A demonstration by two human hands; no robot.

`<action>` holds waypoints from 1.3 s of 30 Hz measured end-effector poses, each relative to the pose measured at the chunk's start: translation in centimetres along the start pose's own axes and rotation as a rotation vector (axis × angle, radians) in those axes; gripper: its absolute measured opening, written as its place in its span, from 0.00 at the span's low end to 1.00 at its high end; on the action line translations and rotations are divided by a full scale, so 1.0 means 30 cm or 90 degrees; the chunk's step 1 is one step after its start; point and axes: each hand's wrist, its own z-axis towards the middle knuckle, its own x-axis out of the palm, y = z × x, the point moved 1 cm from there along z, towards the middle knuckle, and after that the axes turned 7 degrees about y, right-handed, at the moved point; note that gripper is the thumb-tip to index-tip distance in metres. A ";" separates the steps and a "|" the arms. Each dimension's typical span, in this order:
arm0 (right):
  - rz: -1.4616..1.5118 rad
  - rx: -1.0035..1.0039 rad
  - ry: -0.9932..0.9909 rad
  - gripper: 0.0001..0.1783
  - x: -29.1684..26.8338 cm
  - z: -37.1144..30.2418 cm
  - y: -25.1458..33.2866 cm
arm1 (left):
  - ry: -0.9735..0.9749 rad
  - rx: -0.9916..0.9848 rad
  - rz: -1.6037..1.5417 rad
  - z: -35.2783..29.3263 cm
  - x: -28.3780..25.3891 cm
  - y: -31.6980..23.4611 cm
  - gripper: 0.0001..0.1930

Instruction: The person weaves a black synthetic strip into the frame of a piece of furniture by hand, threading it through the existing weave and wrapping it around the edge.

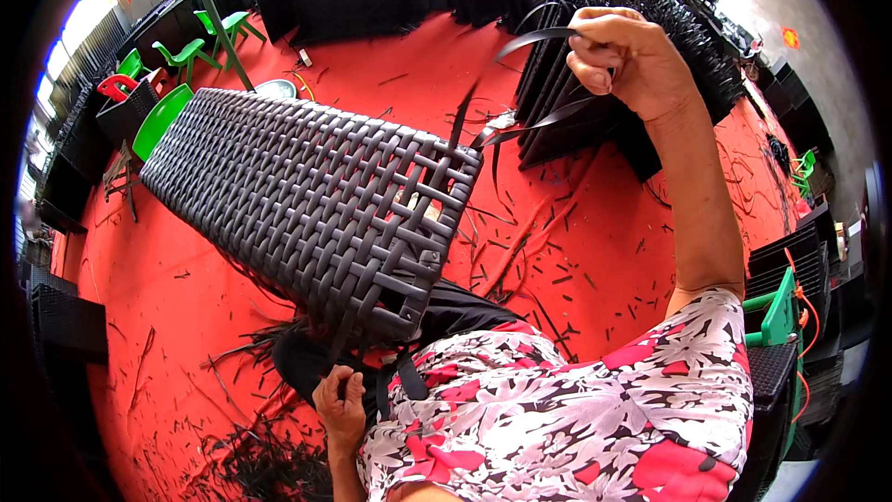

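Observation:
A long woven panel [307, 191] of dark grey plastic rattan lies slanted in front of me, with its near right end over my lap. The weave is tight along most of its length. Gaps show at the right end, where the frame is visible. Raised high at the upper right, my right hand [618, 56] is closed on a black plastic strip [539, 35], which loops from the panel's right corner. My left hand [340, 404] is below the panel's lower edge with curled fingers. A short strip hangs from the weave towards it; what those fingers hold is hidden.
Cut scraps [279, 460] of black strip are heaped and scattered over the red floor [177, 316]. Stacked black woven panels [567, 102] stand behind my right hand. Green chairs [186, 54] are at the far left. A green chair [776, 311] with orange cord is close on the right.

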 end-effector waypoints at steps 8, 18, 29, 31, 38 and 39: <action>0.095 -0.155 0.118 0.21 0.021 0.028 -0.038 | 0.062 -0.057 -0.066 -0.005 -0.006 0.012 0.07; 0.158 -0.146 -0.025 0.13 0.089 0.073 -0.060 | 0.058 -0.094 -0.139 -0.052 0.009 0.055 0.05; -0.193 -0.127 -0.181 0.15 0.166 -0.005 -0.086 | 0.092 -0.196 -0.174 -0.112 0.028 0.193 0.05; -0.287 -0.082 -0.165 0.17 0.164 -0.015 -0.099 | 0.085 -0.209 -0.187 -0.147 0.012 0.231 0.06; -0.886 -0.135 -0.117 0.18 0.207 0.020 -0.155 | 0.051 -0.248 -0.213 -0.259 -0.036 0.269 0.06; -0.873 -0.111 -0.102 0.17 0.201 0.027 -0.154 | 0.049 -0.258 -0.213 -0.269 -0.042 0.269 0.05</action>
